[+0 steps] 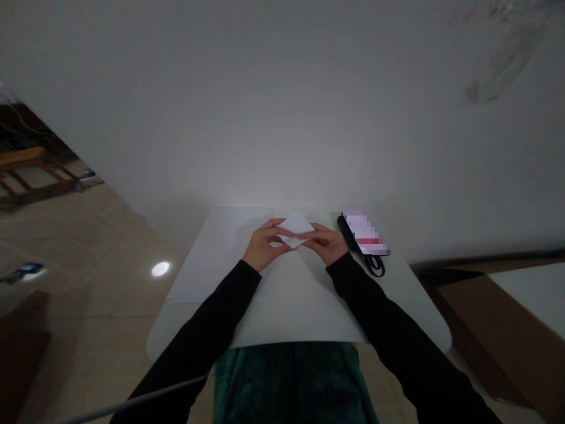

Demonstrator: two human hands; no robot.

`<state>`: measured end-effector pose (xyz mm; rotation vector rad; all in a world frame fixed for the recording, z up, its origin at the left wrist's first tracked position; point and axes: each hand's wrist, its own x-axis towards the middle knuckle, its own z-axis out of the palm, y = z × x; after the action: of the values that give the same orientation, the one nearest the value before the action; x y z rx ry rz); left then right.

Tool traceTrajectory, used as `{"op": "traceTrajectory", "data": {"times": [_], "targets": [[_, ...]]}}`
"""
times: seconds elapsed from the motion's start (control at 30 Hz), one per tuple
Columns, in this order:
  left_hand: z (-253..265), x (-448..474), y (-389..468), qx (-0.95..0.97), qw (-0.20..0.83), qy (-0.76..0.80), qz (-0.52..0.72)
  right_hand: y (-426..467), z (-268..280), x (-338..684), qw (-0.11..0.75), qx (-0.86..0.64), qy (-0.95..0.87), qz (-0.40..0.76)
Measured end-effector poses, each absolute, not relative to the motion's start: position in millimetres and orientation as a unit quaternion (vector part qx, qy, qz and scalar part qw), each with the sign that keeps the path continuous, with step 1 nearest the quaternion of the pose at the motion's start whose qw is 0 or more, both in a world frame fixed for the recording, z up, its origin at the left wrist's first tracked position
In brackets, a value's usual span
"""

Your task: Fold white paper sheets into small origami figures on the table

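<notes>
Nearest to a container is a brown boxlike item [507,330] on the floor to the right of the table, flat-sided with a pale upper face; whether it holds anything cannot be told. The piece being handled is a small folded white paper [296,225], smooth and matte, roughly diamond-shaped with pointed corners, located over the middle of the far half of the white table [300,312]; whether it touches the surface cannot be determined. The left hand [265,242] pinches its left side between thumb and fingers; the right hand [326,242] pinches its right side likewise, fingers closed narrowly on the paper. The tabletop is smooth with rounded near corners. A flat, thin white sheet [216,253] covers much of its left part. Near the right hand lies a smartphone [364,229], rectangular, screen pixelated, with a black looped cord [376,265] at its near end. Beyond rises a plain grey wall [282,106], scuffed at upper right. Dark green, soft-textured fabric [295,383] shows below the near edge.
</notes>
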<state>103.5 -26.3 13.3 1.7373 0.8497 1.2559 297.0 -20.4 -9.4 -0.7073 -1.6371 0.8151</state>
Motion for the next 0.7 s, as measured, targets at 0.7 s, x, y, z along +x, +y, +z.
{"op": "traceTrajectory", "data": {"times": [0.7], "targets": [[14.9, 96.7, -20.5, 0.680, 0.400, 0.392, 0.474, -16.6, -12.4, 303.0, 0.589, -0.341, -0.646, 0.346]]}}
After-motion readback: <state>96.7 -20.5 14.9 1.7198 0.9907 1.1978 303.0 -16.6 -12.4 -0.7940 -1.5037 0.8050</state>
